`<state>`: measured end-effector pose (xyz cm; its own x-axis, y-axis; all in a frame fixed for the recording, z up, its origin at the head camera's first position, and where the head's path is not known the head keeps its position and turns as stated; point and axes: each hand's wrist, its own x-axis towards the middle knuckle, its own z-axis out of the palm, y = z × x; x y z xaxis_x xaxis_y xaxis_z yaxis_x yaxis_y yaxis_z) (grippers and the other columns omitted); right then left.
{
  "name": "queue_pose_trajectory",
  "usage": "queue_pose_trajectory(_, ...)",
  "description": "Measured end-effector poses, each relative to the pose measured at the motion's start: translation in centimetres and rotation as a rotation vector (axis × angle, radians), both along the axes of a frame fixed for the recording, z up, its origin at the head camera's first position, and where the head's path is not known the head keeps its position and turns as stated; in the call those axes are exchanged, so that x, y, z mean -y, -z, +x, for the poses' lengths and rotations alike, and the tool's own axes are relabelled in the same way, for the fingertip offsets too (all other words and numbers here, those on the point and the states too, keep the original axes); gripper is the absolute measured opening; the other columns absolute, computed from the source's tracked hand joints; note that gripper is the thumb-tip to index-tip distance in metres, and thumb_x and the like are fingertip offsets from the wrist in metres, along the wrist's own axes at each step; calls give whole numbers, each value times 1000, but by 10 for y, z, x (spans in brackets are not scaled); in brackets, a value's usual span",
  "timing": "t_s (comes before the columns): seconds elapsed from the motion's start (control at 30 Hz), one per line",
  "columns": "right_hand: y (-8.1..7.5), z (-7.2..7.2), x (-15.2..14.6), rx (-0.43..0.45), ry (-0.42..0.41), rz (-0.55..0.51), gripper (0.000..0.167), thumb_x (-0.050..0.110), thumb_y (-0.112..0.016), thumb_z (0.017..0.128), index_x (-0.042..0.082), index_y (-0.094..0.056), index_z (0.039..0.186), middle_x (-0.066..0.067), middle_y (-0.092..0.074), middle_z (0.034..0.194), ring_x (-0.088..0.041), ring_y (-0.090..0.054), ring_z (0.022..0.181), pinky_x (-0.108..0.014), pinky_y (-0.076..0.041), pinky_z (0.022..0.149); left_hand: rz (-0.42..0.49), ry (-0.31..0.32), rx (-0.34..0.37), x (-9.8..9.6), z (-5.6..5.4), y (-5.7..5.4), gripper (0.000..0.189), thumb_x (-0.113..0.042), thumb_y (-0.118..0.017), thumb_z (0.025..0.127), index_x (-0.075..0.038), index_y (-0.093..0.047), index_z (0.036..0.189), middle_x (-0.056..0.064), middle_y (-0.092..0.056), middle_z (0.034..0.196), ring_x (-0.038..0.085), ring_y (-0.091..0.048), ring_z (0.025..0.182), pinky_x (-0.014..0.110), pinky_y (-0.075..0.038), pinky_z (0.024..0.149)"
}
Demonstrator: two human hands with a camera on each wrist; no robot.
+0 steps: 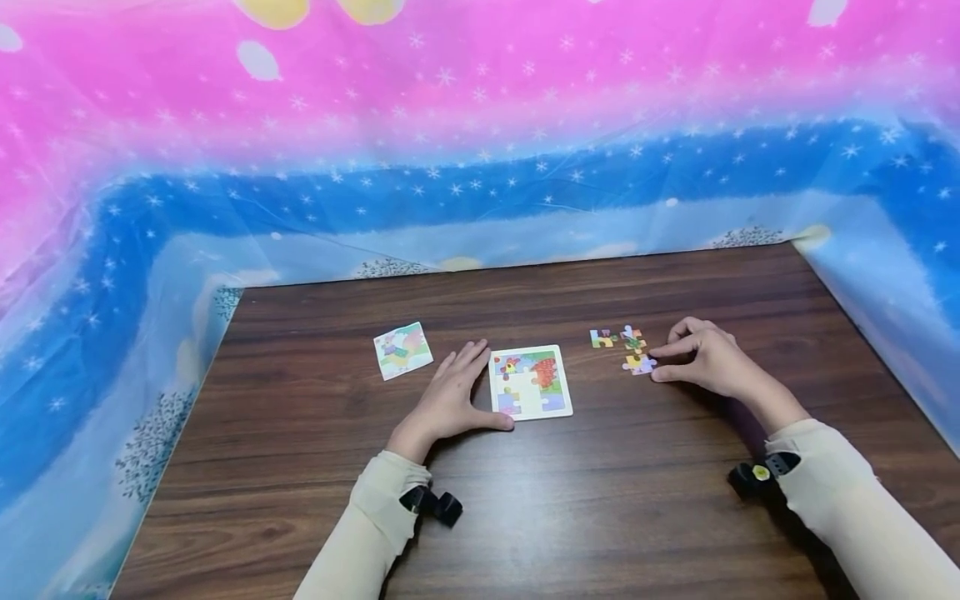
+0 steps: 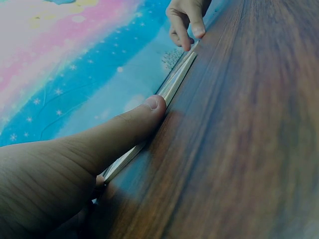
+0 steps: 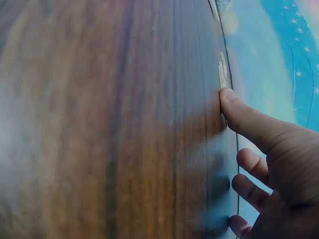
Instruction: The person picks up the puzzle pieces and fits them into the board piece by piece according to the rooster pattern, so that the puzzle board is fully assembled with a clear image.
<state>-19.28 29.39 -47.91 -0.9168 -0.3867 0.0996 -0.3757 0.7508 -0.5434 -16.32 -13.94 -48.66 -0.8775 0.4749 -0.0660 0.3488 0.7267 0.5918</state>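
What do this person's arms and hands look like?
The left sleeve and right sleeve are long and cream, with a small black device at each wrist; the right one shows a yellow spot. The left hand and right hand are ungloved.

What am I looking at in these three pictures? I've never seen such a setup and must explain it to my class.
No machine here: a person works with two bare hands. The wide picture comes from a camera on the head; the two close ones come from wrist cameras, one on each arm. On the brown table lie a square puzzle tray with gaps in its picture, some loose puzzle pieces to its right and a small square picture to its left. The left hand touches the tray, its thumb at the near edge. The right hand has thumb and forefinger at the lilac-and-yellow piece; whether it is gripped, I cannot tell.
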Motion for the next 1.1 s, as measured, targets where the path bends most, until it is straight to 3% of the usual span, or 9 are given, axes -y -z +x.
queue_pose_trajectory(0.3, -2, -1, 8, -16, -28, -29, 11, 14, -91, 85, 17, -88, 95, -1, -59, 101, -20, -50, 85, -37, -33, 72, 2, -7, -6, 2, -3, 0, 122, -58, -90, 79, -5, -24, 168, 8, -16, 176, 26, -9, 163, 44, -2, 132)
queue_pose_trajectory(0.43, -4, 2, 11, -11, -48, -12, 7, 14, -86, 90, 16, -87, 97, -1, -62, 103, -19, -51, 87, -38, -36, 73, 2, -6, -9, 2, -3, 0, 122, -57, -90, 79, -5, -25, 168, 8, -16, 176, 25, -9, 163, 44, -2, 132)
queue_pose_trajectory(0.63, -5, 6, 13, -12, -77, 3, 7, 11, -81, 95, 13, -82, 102, -3, -60, 104, -15, -43, 71, -31, -39, 60, 12, 2, -15, 1, -3, -2, 122, -56, -91, 78, -4, -26, 167, 9, -18, 176, 26, -10, 163, 44, -3, 132)
queue_pose_trajectory(0.8, -1, 7, 18, -29, -77, -30, 6, 9, -79, 96, 13, -81, 101, -3, -61, 105, -11, -43, 66, -28, -41, 56, -1, 2, -9, 0, -4, -3, 122, -56, -90, 79, -4, -25, 167, 9, -17, 176, 26, -10, 163, 44, -2, 132)
queue_pose_trajectory(1.1, 2, 12, 62, -98, -126, -160, 8, 7, -83, 92, 12, -83, 98, -3, -65, 106, -14, -55, 83, -29, -45, 64, -7, 5, 3, 1, -1, -2, 122, -58, -90, 79, -5, -25, 168, 8, -16, 176, 25, -9, 163, 45, -2, 132)
